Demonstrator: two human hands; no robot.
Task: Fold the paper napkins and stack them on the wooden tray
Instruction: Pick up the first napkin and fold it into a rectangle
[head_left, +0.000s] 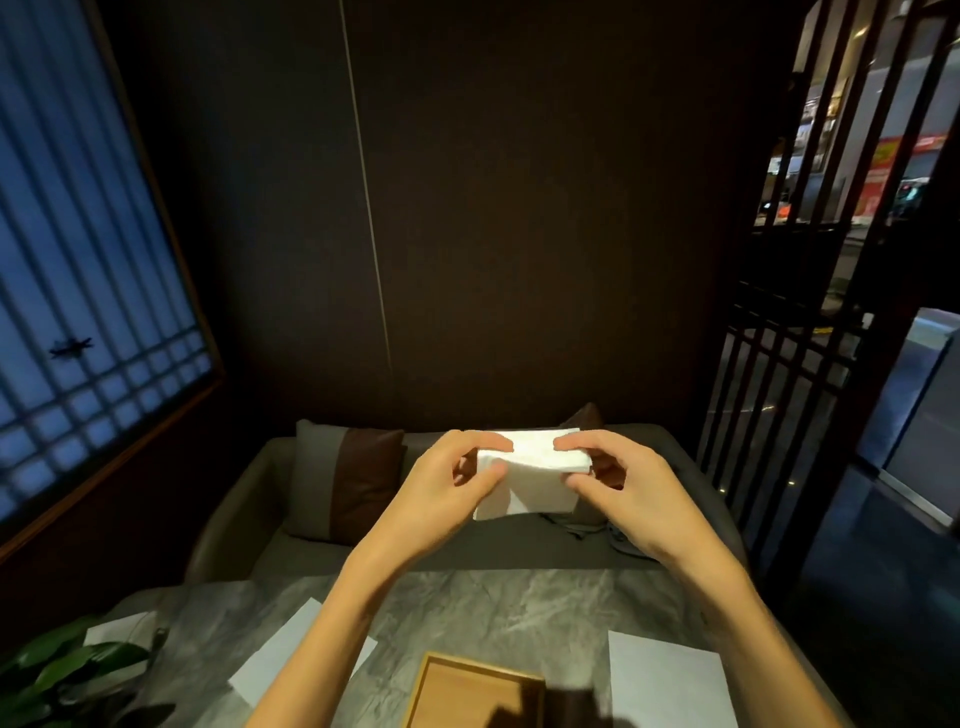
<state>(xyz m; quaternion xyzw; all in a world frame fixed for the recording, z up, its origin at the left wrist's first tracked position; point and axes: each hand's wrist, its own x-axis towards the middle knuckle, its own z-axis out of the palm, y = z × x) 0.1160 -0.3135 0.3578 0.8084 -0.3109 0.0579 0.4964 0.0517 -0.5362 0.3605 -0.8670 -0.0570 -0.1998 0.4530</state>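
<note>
Overhead, both hands are raised above the table, holding one white paper napkin (524, 475) between them. Left hand (447, 488): thumb and fingers pinched on the napkin's upper left edge. Right hand (621, 491): thumb and fingers pinched on the upper right edge. Napkin soft, matte, partly folded, with a thick band along the top and a thinner flap hanging below; how many layers cannot be told.

Table (498, 608): grey stone-look top with pale veins, smooth. Wooden tray (470, 686) at the near edge, centre: light wood, rectangular, raised rim, cut off by the frame bottom and partly under a dark shadow. Flat white napkin (670, 680) lies right of the tray, cut off below. Another flat napkin (283, 654) lies left, partly hidden by the left forearm. Green leaves (62, 665) at the near left corner, dim.

Beyond: grey sofa (249, 499), two-tone cushion (345, 478).
</note>
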